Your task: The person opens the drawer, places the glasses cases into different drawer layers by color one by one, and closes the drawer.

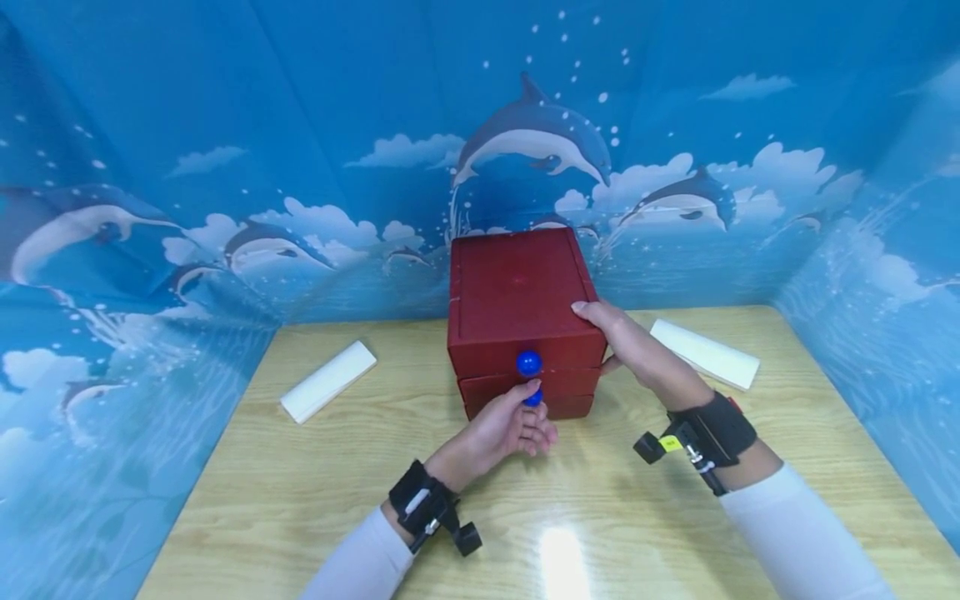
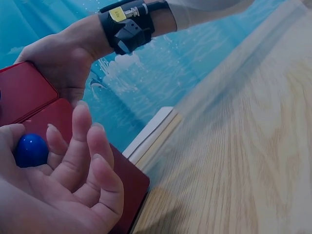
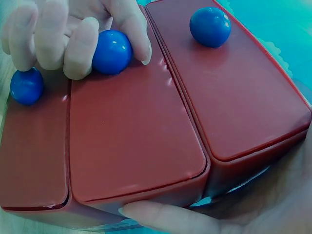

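A dark red drawer box (image 1: 517, 283) stands on the table with three stacked drawers, each with a round blue knob. My left hand (image 1: 502, 429) is at its front and pinches the middle knob (image 3: 112, 51) between thumb and index finger; the other fingers are loosely bent. In the right wrist view, the top knob (image 3: 209, 27) is untouched and the bottom knob (image 3: 27, 87) sits close beside those fingers. My right hand (image 1: 622, 337) holds the box at its right side, the thumb on the top edge and the fingers along the side, partly hidden.
One long white block (image 1: 328, 381) lies to the left of the box, and another white block (image 1: 707, 354) lies to the right, behind my right forearm. A blue dolphin-print curtain (image 1: 360, 125) surrounds the back and sides of the wooden table (image 1: 300, 500).
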Demonstrator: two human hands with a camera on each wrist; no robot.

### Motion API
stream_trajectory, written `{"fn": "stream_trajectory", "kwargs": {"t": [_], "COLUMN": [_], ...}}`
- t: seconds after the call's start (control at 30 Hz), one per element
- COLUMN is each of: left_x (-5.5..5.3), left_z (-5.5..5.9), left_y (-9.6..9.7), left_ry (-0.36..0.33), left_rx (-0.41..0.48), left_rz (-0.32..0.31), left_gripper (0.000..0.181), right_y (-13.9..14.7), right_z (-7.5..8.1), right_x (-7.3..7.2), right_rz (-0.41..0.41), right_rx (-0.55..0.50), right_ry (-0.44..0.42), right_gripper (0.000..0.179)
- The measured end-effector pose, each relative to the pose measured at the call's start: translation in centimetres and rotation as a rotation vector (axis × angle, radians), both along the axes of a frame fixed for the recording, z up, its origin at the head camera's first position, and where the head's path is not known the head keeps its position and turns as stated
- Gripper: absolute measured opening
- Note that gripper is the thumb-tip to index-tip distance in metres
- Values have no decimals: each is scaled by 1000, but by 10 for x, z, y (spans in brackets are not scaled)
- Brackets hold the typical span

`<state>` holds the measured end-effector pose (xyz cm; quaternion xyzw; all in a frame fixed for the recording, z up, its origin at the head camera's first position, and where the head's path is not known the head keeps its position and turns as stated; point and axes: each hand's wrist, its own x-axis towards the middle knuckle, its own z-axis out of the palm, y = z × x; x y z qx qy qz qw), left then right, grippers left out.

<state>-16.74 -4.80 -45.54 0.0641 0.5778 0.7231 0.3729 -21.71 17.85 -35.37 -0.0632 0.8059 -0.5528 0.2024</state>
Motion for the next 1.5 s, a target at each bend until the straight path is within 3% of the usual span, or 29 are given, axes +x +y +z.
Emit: {"fn": "stream_trajectory", "kwargs": {"t": [0.37, 0.57, 0.73, 0.93, 1.17, 1.3, 1.5], "left_x": [6, 9, 11, 15, 14, 11, 7], "left_z": [-7, -11, -15, -21, -31, -35, -35], "left_y": [-10, -19, -26, -31, -27, -23, -15], "left_ry": [104, 21, -10, -82, -112, -153, -171], "left_rx": [-42, 22, 45, -10, -93, -33, 7], "left_rz": [6, 22, 18, 32, 45, 24, 9], "left_gripper": [39, 42, 37, 33, 59, 67, 57], "right_y": [2, 3, 5, 5, 3, 2, 1], "right_z": [-2, -1, 0, -2, 0, 0, 1], "right_x": [2, 2, 4, 3, 1, 1, 0], "right_rz": [18, 13, 14, 5, 7, 6, -5], "right_rx": [-24, -8, 3, -9, 5, 5, 19], "right_ry": [11, 11, 14, 13, 11, 6, -5], "right_gripper": [71, 73, 74, 72, 71, 71, 73]}}
